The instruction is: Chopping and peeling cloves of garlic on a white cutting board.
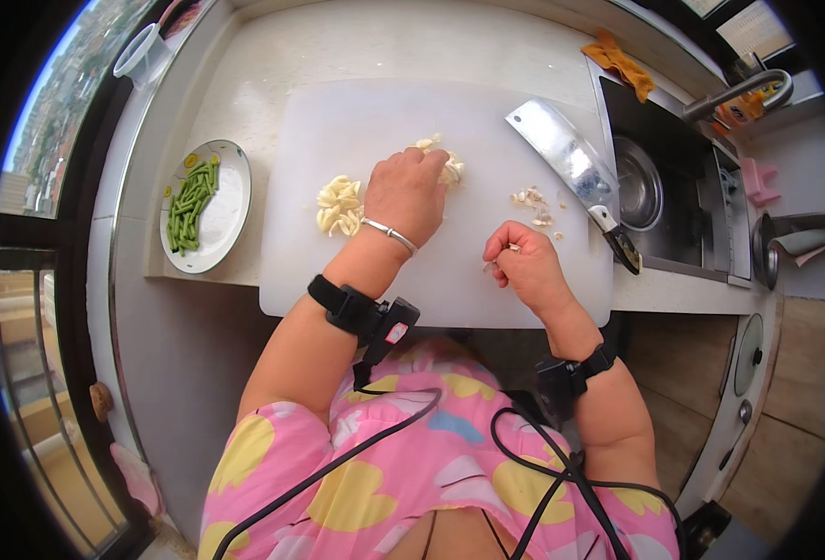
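My left hand (pixel 407 190), with a silver bangle at the wrist, reaches over a small pile of garlic cloves (pixel 453 170) on a white plastic cutting board (pixel 412 287). Its fingertips are partly hidden, so a hold cannot be told. Left of it lies a heap of pale garlic cloves (pixel 339 204). My right hand (pixel 523 262) is curled above the right part of the board, with small bits of garlic skin between thumb and fingers. Garlic trimmings and skins (pixel 535 204) lie above that hand. A cleaver (pixel 566 150) rests on the board's right side, its black handle pointing towards me.
An oval plate (pixel 234 203) with cut green beans (pixel 190 210) stands left of the board. At the right is a sink (pixel 685 238) holding a metal bowl (pixel 638 183), with a faucet (pixel 731 98) and an orange cloth (pixel 619 64) beside it. Black cables hang across my front.
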Available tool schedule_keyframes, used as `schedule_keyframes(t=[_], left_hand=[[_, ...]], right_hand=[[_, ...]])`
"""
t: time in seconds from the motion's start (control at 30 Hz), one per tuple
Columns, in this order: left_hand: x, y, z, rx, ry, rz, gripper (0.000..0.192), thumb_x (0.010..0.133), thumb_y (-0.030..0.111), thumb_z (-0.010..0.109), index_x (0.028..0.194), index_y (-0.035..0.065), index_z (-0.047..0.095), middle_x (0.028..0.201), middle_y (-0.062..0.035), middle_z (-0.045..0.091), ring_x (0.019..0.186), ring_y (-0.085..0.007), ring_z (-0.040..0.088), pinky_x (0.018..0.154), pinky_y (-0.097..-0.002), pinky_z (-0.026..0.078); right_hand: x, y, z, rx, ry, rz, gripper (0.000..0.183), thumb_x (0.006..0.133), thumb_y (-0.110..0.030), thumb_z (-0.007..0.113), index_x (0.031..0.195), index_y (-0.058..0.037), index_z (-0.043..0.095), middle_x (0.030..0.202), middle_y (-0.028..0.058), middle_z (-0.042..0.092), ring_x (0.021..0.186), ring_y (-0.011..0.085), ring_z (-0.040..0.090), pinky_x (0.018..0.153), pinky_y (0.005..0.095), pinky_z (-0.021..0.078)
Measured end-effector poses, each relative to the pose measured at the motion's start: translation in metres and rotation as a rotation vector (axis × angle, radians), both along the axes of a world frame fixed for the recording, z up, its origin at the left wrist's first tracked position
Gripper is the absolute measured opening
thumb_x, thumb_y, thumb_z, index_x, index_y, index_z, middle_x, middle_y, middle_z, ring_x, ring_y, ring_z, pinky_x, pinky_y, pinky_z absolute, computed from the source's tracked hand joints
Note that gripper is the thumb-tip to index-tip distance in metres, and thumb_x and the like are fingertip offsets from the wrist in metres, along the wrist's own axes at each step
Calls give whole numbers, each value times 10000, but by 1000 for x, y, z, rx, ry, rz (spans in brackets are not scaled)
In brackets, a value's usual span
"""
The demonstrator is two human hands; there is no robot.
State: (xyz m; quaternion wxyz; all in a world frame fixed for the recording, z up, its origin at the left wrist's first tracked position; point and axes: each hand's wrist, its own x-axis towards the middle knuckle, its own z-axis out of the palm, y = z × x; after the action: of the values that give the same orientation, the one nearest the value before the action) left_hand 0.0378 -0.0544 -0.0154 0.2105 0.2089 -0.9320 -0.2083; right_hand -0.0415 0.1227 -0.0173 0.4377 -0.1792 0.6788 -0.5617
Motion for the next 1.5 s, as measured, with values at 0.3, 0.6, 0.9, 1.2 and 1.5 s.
schedule_keyframes(t=[0.3, 0.6, 0.9, 1.2, 1.5], left_hand=[[-4, 4, -12, -109, 7, -61, 14, 736, 62, 614, 745, 61, 603, 742, -87, 589, 737, -260, 575, 663, -359, 449], [17, 8, 9, 1074, -54, 20, 57, 723, 78, 611, 723, 39, 568, 665, -4, 580, 584, -65, 509, 521, -203, 403], [21, 8, 21, 1422, -50, -89, 132, 774, 153, 643, 785, 34, 586, 663, -18, 583, 548, -60, 477, 487, -187, 357], [27, 15, 17, 1240, -30, -93, 216, 782, 210, 698, 871, 45, 589, 749, -24, 610, 583, -56, 505, 507, -186, 385], [25, 21, 18, 1365, 16, -110, 254, 780, 183, 689, 937, 34, 555, 770, -43, 618, 647, -93, 575, 538, -209, 446]], right_hand=[[-2, 7, 7, -85, -126, -76, 75, 760, -13, 537, 746, -70, 489, 629, -13, 481, 511, 73, 462, 447, 215, 387], [0, -6, 12, -101, 146, -67, 190, 793, -161, 677, 865, -59, 533, 663, -26, 477, 587, 59, 446, 531, 220, 396], [3, -19, 2, -96, 369, 31, 128, 829, -130, 630, 902, -30, 596, 732, -6, 580, 617, 68, 476, 571, 215, 409], [0, -16, 5, -182, -223, -138, 76, 860, -104, 590, 868, -35, 558, 746, 28, 578, 510, 34, 400, 432, 192, 315], [-2, -15, 8, -275, -520, -129, 139, 862, -136, 618, 905, -40, 528, 746, 27, 560, 518, 48, 424, 444, 191, 326]])
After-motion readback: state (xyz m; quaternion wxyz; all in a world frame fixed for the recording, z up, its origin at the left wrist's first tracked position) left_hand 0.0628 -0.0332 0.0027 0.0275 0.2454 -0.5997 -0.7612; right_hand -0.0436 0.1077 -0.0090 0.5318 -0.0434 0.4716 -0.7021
